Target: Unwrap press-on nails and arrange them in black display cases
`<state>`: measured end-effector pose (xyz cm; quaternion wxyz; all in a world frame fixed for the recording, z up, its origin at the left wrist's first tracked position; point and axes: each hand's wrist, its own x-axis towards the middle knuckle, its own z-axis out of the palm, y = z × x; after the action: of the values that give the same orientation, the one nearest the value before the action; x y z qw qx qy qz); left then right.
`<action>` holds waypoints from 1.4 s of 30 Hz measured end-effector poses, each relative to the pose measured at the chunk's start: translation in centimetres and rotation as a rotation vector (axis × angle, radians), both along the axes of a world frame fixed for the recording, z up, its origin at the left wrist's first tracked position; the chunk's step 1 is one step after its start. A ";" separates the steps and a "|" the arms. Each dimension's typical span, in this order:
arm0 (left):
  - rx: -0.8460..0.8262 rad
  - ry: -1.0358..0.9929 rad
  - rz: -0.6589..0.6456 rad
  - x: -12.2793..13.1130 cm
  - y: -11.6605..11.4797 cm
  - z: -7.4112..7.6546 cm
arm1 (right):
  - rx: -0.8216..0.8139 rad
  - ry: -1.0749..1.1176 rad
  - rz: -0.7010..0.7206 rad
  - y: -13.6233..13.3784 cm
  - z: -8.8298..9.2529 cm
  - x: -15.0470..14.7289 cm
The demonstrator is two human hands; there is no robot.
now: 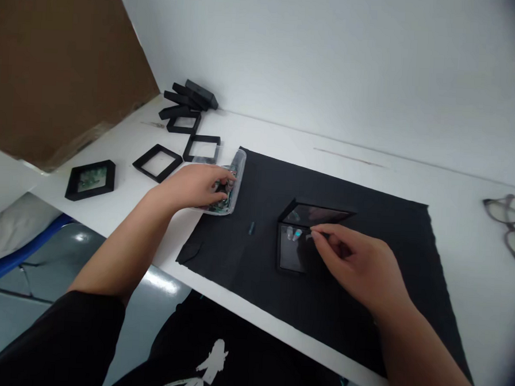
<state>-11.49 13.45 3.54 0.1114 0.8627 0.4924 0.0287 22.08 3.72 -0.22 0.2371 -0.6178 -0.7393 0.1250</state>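
My left hand (206, 184) reaches into a clear plastic container (239, 183) of small shiny dark and greenish pieces (223, 197). Its thumb and fingers are apart over the pieces. A hinged black display frame (279, 246) stands open on a black mat (252, 285), lid tilted up. Inside the lower half, near the hinge, lie two small nail-shaped pieces, one pale (289, 233) and one bright teal (297, 234). Thumb and forefinger of my right hand (353, 253) pinch together at the frame's right side; what they hold is too small to tell. A dark teal piece (251, 228) lies left of the frame.
Several black frames lie at the left, including a diamond-turned one (157, 179) and one with green contents (91, 179). More frames (189, 97) are heaped by the wall. Eyeglasses (513, 221) rest at the right. A blue chair (25, 250) stands below left.
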 end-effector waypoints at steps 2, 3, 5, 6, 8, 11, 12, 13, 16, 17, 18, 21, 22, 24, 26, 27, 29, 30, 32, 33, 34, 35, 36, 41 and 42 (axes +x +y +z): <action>-0.014 0.000 -0.024 0.0 0.0 0.0 | -0.013 -0.004 0.020 0.1 -0.2 0.0; -0.021 0.001 -0.031 0.0 0.0 0.1 | -0.020 -0.005 0.025 0.1 -0.3 0.1; -0.040 -0.003 -0.027 0.0 -0.1 0.1 | -0.037 -0.003 0.030 0.2 -0.5 0.3; -0.052 -0.012 -0.016 0.0 -0.1 0.1 | -0.044 -0.004 0.029 0.3 -0.6 0.3; -0.080 -0.052 0.003 -0.1 -0.1 0.1 | -0.059 -0.008 0.032 0.3 -0.6 0.4; -0.106 -0.163 0.013 -0.3 -0.1 -0.2 | -0.072 -0.028 0.048 0.3 -0.5 0.4; -0.110 -0.199 0.016 -0.4 -0.1 -0.3 | -0.072 -0.037 0.055 0.3 -0.5 0.4; -0.113 -0.231 0.023 -0.5 -0.1 -0.3 | -0.071 -0.043 0.063 0.3 -0.5 0.3; -0.082 -0.310 0.060 -0.9 -0.1 -0.2 | -0.067 -0.045 0.074 0.1 -0.4 0.2; -0.058 -0.340 0.068 -1.0 -0.1 -0.1 | -0.069 -0.045 0.077 0.1 -0.4 0.2; -0.032 -0.371 0.069 -1.2 -0.1 0.1 | -0.073 -0.047 0.082 0.0 -0.4 0.2; 0.049 -0.481 0.053 -1.7 0.1 0.3 | -0.085 -0.056 0.104 0.0 -0.4 0.2; 0.073 -0.527 0.047 -1.8 0.2 0.3 | -0.090 -0.057 0.108 0.0 -0.4 0.2; 0.094 -0.638 0.028 -2.0 0.2 0.3 | -0.106 -0.057 0.113 0.1 -0.6 0.3; 0.056 -0.764 -0.010 -2.0 0.2 0.2 | -0.120 -0.055 0.114 0.2 -0.7 0.4; 0.018 -0.830 -0.038 -1.9 0.2 0.3 | -0.124 -0.052 0.114 0.2 -0.8 0.4; -0.092 -0.956 -0.099 -1.7 0.2 0.3 | -0.118 -0.046 0.112 0.3 -0.9 0.4; -0.149 -1.016 -0.124 -1.6 0.1 0.4 | -0.110 -0.041 0.109 0.3 -0.9 0.4; -0.246 -1.122 -0.144 -1.4 0.0 0.5 | -0.098 -0.034 0.109 0.3 -0.9 0.4; -0.287 -1.163 -0.141 -1.3 0.0 0.5 | -0.097 -0.031 0.112 0.3 -0.9 0.3; -0.323 -1.197 -0.135 -1.2 -0.1 0.6 | -0.096 -0.028 0.113 0.3 -0.9 0.3; -0.358 -1.224 -0.130 -1.0 -0.2 0.7 | -0.097 -0.025 0.115 0.3 -0.9 0.3; -0.389 -1.246 -0.126 -0.8 -0.4 0.7 | -0.098 -0.024 0.117 0.3 -0.8 0.2; -0.401 -1.312 -0.121 0.9 -1.6 0.8 | -0.074 -0.045 0.131 0.0 -0.6 0.0; -0.373 -1.312 -0.119 1.3 -1.9 0.8 | -0.064 -0.042 0.134 -0.1 -0.5 -0.1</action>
<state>-10.18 11.50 4.39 0.5350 0.6587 0.2715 0.4541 21.99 3.61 -0.70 0.1927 -0.5768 -0.7793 0.1511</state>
